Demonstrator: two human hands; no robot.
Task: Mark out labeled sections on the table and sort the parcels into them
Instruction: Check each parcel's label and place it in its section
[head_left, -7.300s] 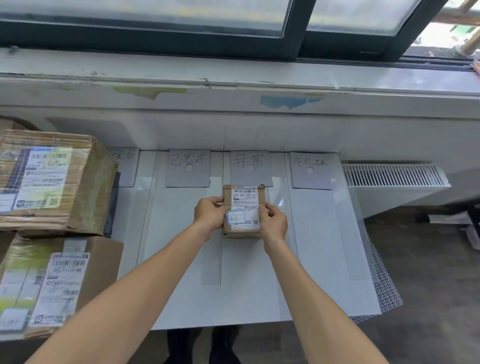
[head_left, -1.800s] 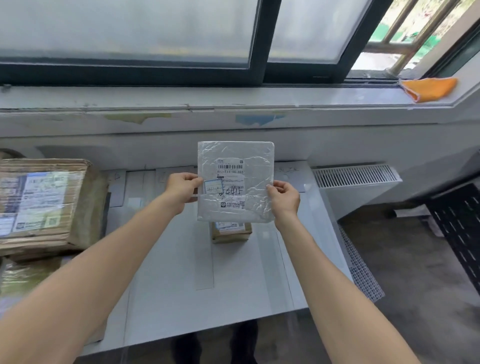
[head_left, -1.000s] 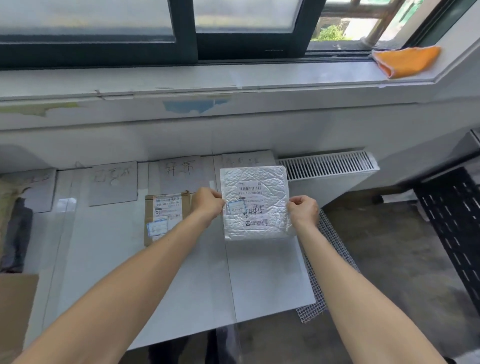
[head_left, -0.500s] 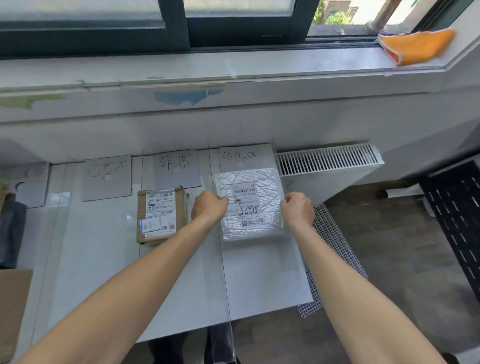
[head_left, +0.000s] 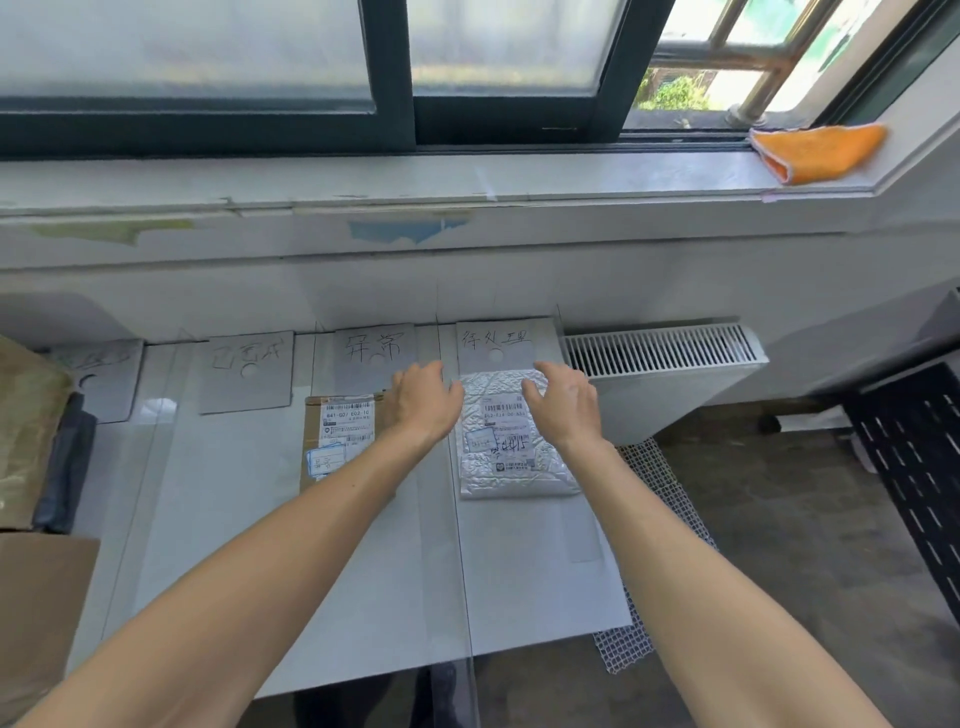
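A silver bubble-mailer parcel (head_left: 511, 457) lies flat on the white table (head_left: 244, 519), in the rightmost section under a handwritten label card (head_left: 498, 343). A small brown cardboard parcel (head_left: 337, 436) lies in the neighbouring section below another label card (head_left: 375, 348). My left hand (head_left: 423, 397) hovers between the two parcels with fingers relaxed and holds nothing. My right hand (head_left: 563, 402) hangs over the mailer's upper right corner, fingers loosely spread, also holding nothing. Two more label cards (head_left: 247, 371) stand further left.
Large cardboard boxes (head_left: 28, 431) are stacked at the table's left edge, with a dark parcel (head_left: 67, 462) beside them. A white radiator (head_left: 665, 364) stands right of the table. An orange cloth (head_left: 818, 153) lies on the windowsill. White mesh (head_left: 644, 478) sticks out under the table's right edge.
Both hands carried the silver mailer down to the rightmost section, laid it flat and let go. They now hover open above it.
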